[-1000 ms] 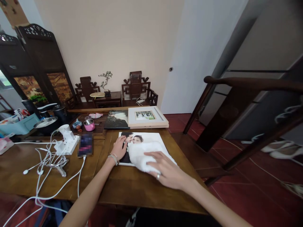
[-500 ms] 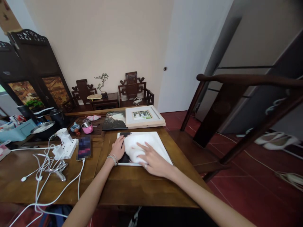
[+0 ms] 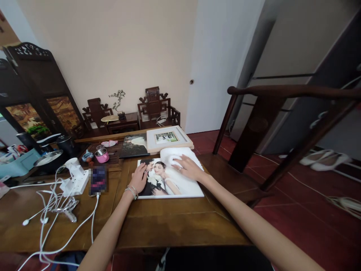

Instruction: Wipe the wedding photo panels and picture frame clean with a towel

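A large photo print (image 3: pixel 172 184) of a couple lies flat on the wooden table (image 3: pixel 169 226). My left hand (image 3: pixel 138 178) rests flat on its left edge, fingers spread, a bracelet at the wrist. My right hand (image 3: pixel 188 168) presses a white cloth (image 3: pixel 172 155) against the print's far right corner, fingers laid over the cloth. Just beyond stand a white framed photo (image 3: pixel 168 138) and a dark photo print (image 3: pixel 134 145).
A phone (image 3: pixel 98 180) on a cable lies left of the print, beside a white power strip (image 3: pixel 73 180) and tangled cords (image 3: pixel 53 210). A pink pot (image 3: pixel 100 155) and dark kitchenware sit at the back left. A dark wooden chair (image 3: pixel 265 124) stands at the right.
My right hand slid the white cloth from the print's near edge up across it to the far right corner, uncovering the picture. The left hand stayed on the left edge.
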A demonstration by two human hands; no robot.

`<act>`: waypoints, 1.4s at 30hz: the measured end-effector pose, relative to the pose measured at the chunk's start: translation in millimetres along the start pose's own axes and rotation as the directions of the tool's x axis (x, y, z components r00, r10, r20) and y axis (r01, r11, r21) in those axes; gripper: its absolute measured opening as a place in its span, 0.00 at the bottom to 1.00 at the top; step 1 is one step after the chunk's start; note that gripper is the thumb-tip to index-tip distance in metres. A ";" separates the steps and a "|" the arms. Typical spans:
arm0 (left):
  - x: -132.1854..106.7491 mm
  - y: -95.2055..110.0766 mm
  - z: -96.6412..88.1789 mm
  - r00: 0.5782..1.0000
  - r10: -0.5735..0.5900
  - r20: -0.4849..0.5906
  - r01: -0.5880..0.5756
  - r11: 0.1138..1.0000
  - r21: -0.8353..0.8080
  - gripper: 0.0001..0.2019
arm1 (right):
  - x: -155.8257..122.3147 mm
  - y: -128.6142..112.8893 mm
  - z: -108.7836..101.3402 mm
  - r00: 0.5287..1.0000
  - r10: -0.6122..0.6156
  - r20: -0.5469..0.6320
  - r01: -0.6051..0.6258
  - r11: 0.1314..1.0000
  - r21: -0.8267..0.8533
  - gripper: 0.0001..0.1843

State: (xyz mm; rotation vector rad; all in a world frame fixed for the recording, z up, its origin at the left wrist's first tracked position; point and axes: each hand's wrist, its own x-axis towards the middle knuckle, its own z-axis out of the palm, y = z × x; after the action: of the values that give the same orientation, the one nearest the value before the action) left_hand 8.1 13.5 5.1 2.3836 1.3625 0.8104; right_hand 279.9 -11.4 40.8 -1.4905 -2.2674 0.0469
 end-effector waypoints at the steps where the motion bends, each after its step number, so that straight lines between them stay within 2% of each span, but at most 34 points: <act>1: 0.1 0.4 0.0 1.000 -0.004 -0.003 0.004 1.000 0.002 0.20 | 2.7 -2.6 -0.9 1.000 -0.013 -0.005 0.013 1.000 0.001 0.21; 4: -0.1 1.5 1.0 0.999 -0.029 -0.019 0.029 1.000 0.010 0.20 | -7.5 -16.5 -6.1 0.998 -0.058 0.003 0.058 0.998 0.008 0.20; 10: -1.5 0.1 6.3 0.998 -0.040 -0.058 0.040 0.999 0.006 0.19 | -87.9 -63.2 -29.3 0.971 -0.212 0.113 0.193 0.969 0.157 0.16; 13: -1.9 0.1 6.4 0.998 -0.030 -0.049 0.030 1.000 0.001 0.19 | -108.9 -70.6 -37.9 0.950 -0.245 0.195 0.196 0.951 0.238 0.15; 15: -2.3 1.1 4.6 0.999 -0.027 -0.028 0.027 1.000 0.003 0.19 | -100.5 -61.1 -37.4 0.957 -0.171 0.234 0.108 0.960 0.259 0.17; 18: -2.9 3.1 0.7 1.000 -0.027 -0.003 0.027 1.000 0.016 0.19 | -60.0 -33.2 -30.7 0.969 -0.030 0.245 -0.041 0.960 0.277 0.24; 21: -2.7 3.6 -1.9 1.000 -0.018 0.006 0.018 1.000 0.023 0.19 | -12.2 -7.3 -26.8 0.983 0.023 0.184 -0.088 0.932 0.353 0.28; 23: -1.9 3.1 -1.9 1.000 -0.012 0.008 0.012 1.000 0.024 0.19 | 9.1 2.8 -27.5 0.988 0.047 0.150 -0.102 0.917 0.384 0.28; 25: -1.3 2.6 -0.7 1.000 -0.018 0.000 0.018 1.000 0.024 0.20 | 18.0 7.5 -28.4 0.988 0.073 0.135 -0.120 0.913 0.390 0.28; 27: -1.3 2.8 1.0 0.999 -0.032 -0.016 0.033 0.999 0.024 0.20 | 15.2 7.7 -26.9 0.987 0.102 0.122 -0.143 0.910 0.389 0.28; 29: -1.9 3.7 2.6 0.998 -0.048 -0.032 0.048 0.999 0.025 0.20 | 2.1 4.1 -22.9 0.984 0.134 0.115 -0.168 0.909 0.381 0.28; 32: -3.3 5.6 4.0 0.997 -0.064 -0.048 0.065 0.998 0.022 0.19 | -35.3 -9.4 -17.0 0.977 0.171 0.128 -0.206 0.918 0.340 0.28; 34: -3.7 6.7 4.4 0.996 -0.073 -0.056 0.074 0.997 0.020 0.19 | -68.5 -23.8 -18.2 0.978 0.130 0.163 -0.176 0.935 0.309 0.28; 36: -3.6 7.4 4.3 0.996 -0.073 -0.053 0.074 0.997 0.024 0.19 | -100.4 -39.4 -25.0 0.979 0.032 0.200 -0.094 0.947 0.306 0.26; 38: -3.2 7.6 3.8 0.997 -0.059 -0.040 0.060 0.998 0.029 0.19 | -122.3 -51.4 -34.4 0.970 -0.043 0.238 -0.036 0.947 0.319 0.23; 40: -2.5 7.1 2.9 0.999 -0.040 -0.022 0.040 0.999 0.031 0.19 | -127.2 -55.0 -41.4 0.959 -0.056 0.279 -0.041 0.943 0.329 0.24; 42: -1.9 6.0 1.8 1.000 -0.025 -0.006 0.025 0.999 0.030 0.19 | -113.6 -49.1 -42.6 0.951 -0.016 0.309 -0.091 0.940 0.330 0.27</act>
State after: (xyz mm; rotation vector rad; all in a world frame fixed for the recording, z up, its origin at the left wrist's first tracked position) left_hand 12.6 8.9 6.0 2.3834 1.4137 0.7964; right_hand 290.6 -141.0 54.7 -1.4145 -2.3096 0.6954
